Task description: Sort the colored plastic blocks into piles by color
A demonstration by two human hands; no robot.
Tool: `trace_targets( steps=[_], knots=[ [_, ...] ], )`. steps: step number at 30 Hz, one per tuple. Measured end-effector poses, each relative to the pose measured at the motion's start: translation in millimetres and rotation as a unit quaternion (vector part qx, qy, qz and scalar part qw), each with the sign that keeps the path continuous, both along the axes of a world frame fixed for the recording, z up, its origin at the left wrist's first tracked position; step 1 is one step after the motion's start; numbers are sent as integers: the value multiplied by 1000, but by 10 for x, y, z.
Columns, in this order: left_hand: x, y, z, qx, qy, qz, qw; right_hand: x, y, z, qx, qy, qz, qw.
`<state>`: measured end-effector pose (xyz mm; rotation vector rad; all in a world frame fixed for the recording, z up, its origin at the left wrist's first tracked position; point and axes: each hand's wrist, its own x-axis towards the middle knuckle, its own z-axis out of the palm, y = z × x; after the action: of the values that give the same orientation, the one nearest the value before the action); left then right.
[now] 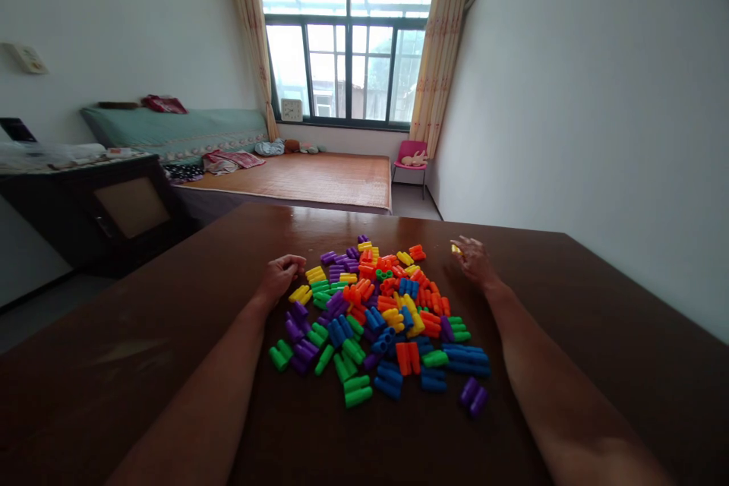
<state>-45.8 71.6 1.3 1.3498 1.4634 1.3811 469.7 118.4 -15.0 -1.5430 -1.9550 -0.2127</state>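
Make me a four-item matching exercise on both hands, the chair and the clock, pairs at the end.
1. Right hand
2. Chair
3. Left hand
4. Clock

A. Curled beside the left edge of the block pile
B. Whitish and square
C. Yellow block at its fingertips
D. Pink

Pairs: 1-C, 2-D, 3-A, 4-B

Clock face (292,110) too small, no legible text

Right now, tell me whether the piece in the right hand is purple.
No, the piece at the thumb side of the right hand shows yellow.
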Motion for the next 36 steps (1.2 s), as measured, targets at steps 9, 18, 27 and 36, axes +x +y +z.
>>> trace_targets(
  steps=[9, 18, 27, 36],
  knots=[
    [6, -5, 5, -3, -1, -2, 1000, -1217, -179, 135, -110, -45, 156, 981],
    [9, -6, 13, 1, 2, -2, 1000, -764, -242, 424, -151, 287, 72, 943],
    [5, -14, 34, -3, 2, 3, 1000, 364, -278, 300, -344, 326, -30, 880],
    [11, -26, 54, -14, -1, 6, 1000, 524, -137, 83, -263, 259, -5, 929]
  ],
)
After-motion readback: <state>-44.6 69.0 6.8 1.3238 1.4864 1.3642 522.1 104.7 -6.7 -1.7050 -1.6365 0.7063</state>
